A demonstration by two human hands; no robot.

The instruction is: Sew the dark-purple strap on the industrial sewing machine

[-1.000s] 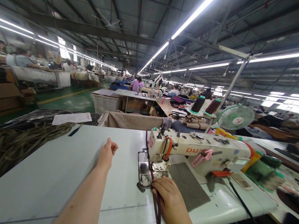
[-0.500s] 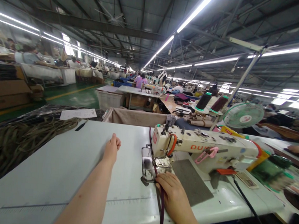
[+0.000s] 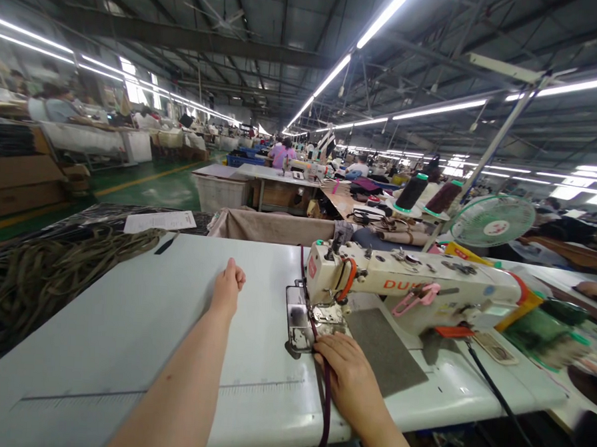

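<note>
A dark maroon strip (image 3: 326,402) runs from the front edge of the table up under the needle area of the sewing machine (image 3: 370,280) and out behind it. My right hand (image 3: 344,366) lies just in front of the metal needle plate (image 3: 298,317), fingers together and holding the strip down against the bed. Left of the machine, my left hand (image 3: 231,287) is a loose fist above the white tabletop (image 3: 173,324), thumb side up. Nothing shows in it, and it is apart from the strip.
Olive straps (image 3: 50,270) are heaped at the left beside a paper sheet (image 3: 159,221). A fabric-lined bin (image 3: 273,227) stands behind the table. At the right are thread cones (image 3: 411,193), a fan (image 3: 493,220) and another person's hand (image 3: 595,290).
The view has shifted slightly. Both hands keep nearly the same places and poses, the right on the strip and the left closed beside the machine.
</note>
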